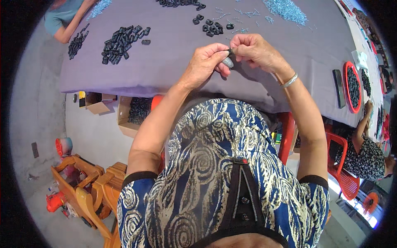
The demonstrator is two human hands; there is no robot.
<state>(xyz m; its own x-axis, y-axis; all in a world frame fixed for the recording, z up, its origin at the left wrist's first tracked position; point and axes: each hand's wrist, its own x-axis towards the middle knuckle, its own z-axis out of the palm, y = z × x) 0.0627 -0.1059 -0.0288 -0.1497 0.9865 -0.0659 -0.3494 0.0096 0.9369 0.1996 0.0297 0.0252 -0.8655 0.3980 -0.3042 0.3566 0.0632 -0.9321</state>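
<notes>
Above the cloth near the table's front edge, my two hands meet. My left hand [205, 64] is closed in a pinch on a small black piece [230, 52]. A grey, speckled rounded thing [228, 62] shows beneath that thumb; its kind is unclear. My right hand [257, 50], with a silver bangle at the wrist, pinches at the same spot from the right. What its fingertips hold is too small or hidden to name. Beyond my hands lie several loose black plastic pieces [212, 28] and scattered small shiny bluish parts [244, 30].
A purple-grey cloth [173, 70] covers the table. Black parts form a pile [120, 45] at left; shiny blue parts are heaped [285, 10] at the back. A red-rimmed tray [359, 99] and a dark phone-like slab [338, 89] lie right. Other people sit at both sides.
</notes>
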